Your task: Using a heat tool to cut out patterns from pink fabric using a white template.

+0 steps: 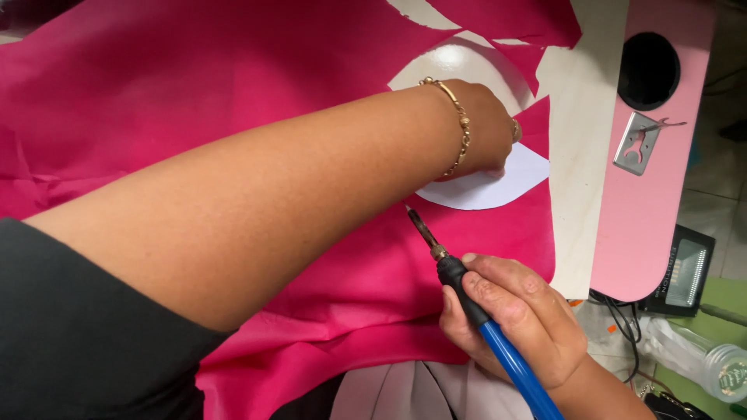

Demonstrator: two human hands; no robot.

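Our right hand (pixel 513 319) is closed around a blue-handled hot cutting tool (pixel 467 299), its metal tip resting on the pink fabric (pixel 194 85) just below the white paper pattern (pixel 486 187). Our left hand (pixel 482 128) presses flat on that pattern, fingers spread, holding nothing. We judge the tip could stray into the paper or near the fingers if the pattern slips. The fabric ends close to the bench's (pixel 580 155) right edge, leaving little room there; the pink board (pixel 654 202) lies beyond.

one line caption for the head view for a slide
Left hand presses a white paper template onto pink fabric while the right hand holds a blue-handled hot-tip tool at its edge.
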